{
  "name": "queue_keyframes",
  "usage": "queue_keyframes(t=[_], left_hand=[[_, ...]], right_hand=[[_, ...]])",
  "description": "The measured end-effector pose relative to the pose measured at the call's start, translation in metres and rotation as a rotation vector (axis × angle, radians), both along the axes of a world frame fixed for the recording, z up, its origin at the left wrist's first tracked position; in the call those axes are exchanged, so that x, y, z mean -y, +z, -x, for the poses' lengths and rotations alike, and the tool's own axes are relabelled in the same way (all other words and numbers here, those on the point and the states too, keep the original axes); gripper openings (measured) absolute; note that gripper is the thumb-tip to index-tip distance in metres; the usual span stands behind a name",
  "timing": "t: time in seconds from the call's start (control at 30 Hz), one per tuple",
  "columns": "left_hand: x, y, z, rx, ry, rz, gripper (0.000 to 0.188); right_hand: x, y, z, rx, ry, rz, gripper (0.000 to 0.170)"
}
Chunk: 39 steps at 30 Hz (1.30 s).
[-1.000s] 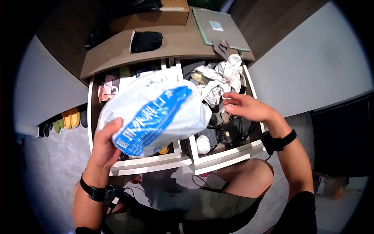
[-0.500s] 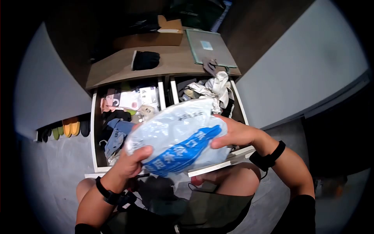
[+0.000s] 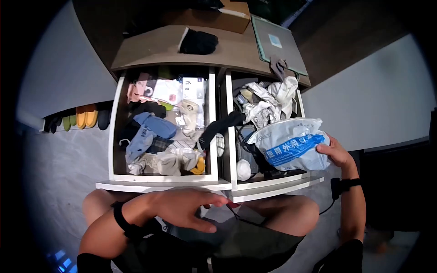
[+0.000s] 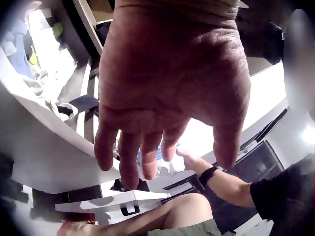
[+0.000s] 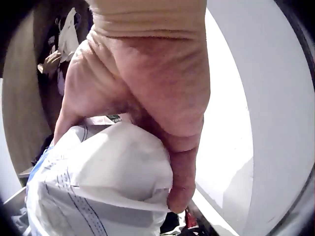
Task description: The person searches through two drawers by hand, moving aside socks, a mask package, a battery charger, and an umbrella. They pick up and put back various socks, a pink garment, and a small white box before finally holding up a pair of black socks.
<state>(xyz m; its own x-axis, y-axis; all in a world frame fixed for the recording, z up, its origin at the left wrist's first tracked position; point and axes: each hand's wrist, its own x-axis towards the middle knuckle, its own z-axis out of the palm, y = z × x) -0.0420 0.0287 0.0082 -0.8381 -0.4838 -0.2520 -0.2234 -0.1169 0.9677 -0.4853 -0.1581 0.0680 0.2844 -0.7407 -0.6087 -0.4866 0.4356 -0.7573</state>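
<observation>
My right hand point(image 3: 337, 152) grips the side of a white and blue plastic surgical mask bag point(image 3: 291, 148), thumb on the near face. The bag hangs over the right drawer point(image 3: 273, 195) and covers part of what lies there. In the right wrist view the fingers wrap the white bag point(image 5: 113, 172). My left hand point(image 3: 184, 207) holds nothing, fingers extended, low before the drawer fronts; its spread palm point(image 4: 167, 83) fills the left wrist view. A black sock point(image 3: 221, 129) lies across the wall between the two drawers.
The left drawer point(image 3: 161, 178) holds socks, blue cloth point(image 3: 154, 127) and packets. White crumpled cloth point(image 3: 268, 102), a white roll point(image 3: 244, 169) and black cables lie in the right drawer. A black pouch point(image 3: 198, 42) and cardboard box point(image 3: 209, 18) stand on the cabinet top. Slippers point(image 3: 86, 117) line the left.
The bag has gone from the left hand, through both hands, to the right hand alone, and moved right over the right drawer. The left hand has let go and dropped towards the lap.
</observation>
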Motion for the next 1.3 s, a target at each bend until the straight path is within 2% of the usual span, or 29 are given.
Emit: queue_keyframes(t=[0.1,0.23,0.37,0.47,0.57,0.67,0.77,0.8,0.87,0.97,1.1,1.2,1.3], left_hand=[[0.001,-0.003,-0.002,0.053,-0.03,0.046,0.076],[0.006,0.004,-0.003,0.108,-0.055,-0.005,0.076],[0.008,0.002,-0.004,0.133,-0.049,0.042,0.075],[0.007,0.007,-0.005,0.197,-0.058,0.053,0.072],[0.007,0.006,-0.004,0.222,-0.082,0.107,0.071],[0.003,0.003,-0.006,0.196,-0.053,0.147,0.071],[0.003,0.005,-0.007,0.193,-0.038,0.132,0.071],[0.003,0.006,-0.007,0.199,-0.038,0.123,0.071],[0.003,0.005,-0.008,0.205,-0.061,0.133,0.072],[0.006,0.009,-0.01,0.218,-0.074,0.099,0.072],[0.005,0.009,-0.01,0.211,-0.059,0.116,0.073],[0.003,0.007,-0.01,0.223,-0.067,0.156,0.073],[0.001,0.003,-0.013,0.238,-0.062,0.181,0.073]], right_hand=[[0.008,-0.018,0.0,-0.001,0.015,-0.077,0.071],[0.019,-0.058,0.001,0.053,0.117,-0.364,0.066],[0.02,-0.092,0.007,-0.084,0.168,-0.383,0.067],[0.018,-0.075,-0.009,-0.279,0.067,-0.457,0.071],[0.035,-0.073,-0.015,-0.585,0.315,-0.285,0.078],[0.035,-0.057,-0.042,-0.538,0.406,-0.009,0.09],[0.012,-0.059,-0.076,-0.37,0.67,0.317,0.103],[0.007,-0.073,-0.075,-0.445,0.91,0.441,0.112],[-0.011,-0.08,-0.088,-0.745,1.103,0.496,0.116],[-0.014,-0.078,-0.088,-0.765,1.11,0.526,0.113],[-0.039,-0.081,-0.088,-0.85,1.064,0.69,0.101],[-0.045,-0.083,-0.08,-0.842,0.992,0.721,0.102],[-0.038,-0.081,-0.074,-0.842,0.949,0.649,0.104]])
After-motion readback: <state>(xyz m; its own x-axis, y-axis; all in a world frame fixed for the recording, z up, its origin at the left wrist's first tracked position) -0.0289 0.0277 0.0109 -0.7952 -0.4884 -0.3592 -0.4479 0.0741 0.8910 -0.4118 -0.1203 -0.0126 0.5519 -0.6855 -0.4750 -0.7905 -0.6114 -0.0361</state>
